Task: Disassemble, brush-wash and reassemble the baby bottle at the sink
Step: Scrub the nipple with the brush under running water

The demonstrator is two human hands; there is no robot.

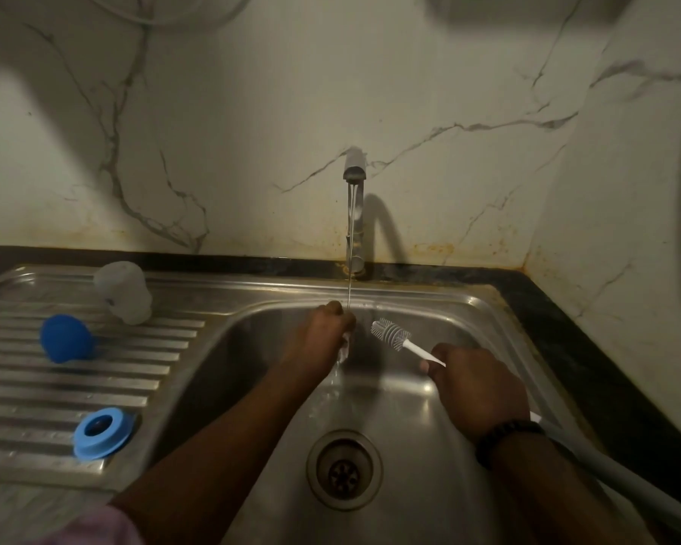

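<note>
Head view: left hand is gripping a small clear part under the tap stream for rinsing, while right-hand fingers are clutching the brush ready nearby.

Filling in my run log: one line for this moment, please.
left hand: holds small clear part under tap stream | right hand: grips brush | bottle, cap, ring: on drainboard

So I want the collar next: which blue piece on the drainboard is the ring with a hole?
The light blue ring, nearest the camera. The darker blue piece behind it is a solid dome.
</note>
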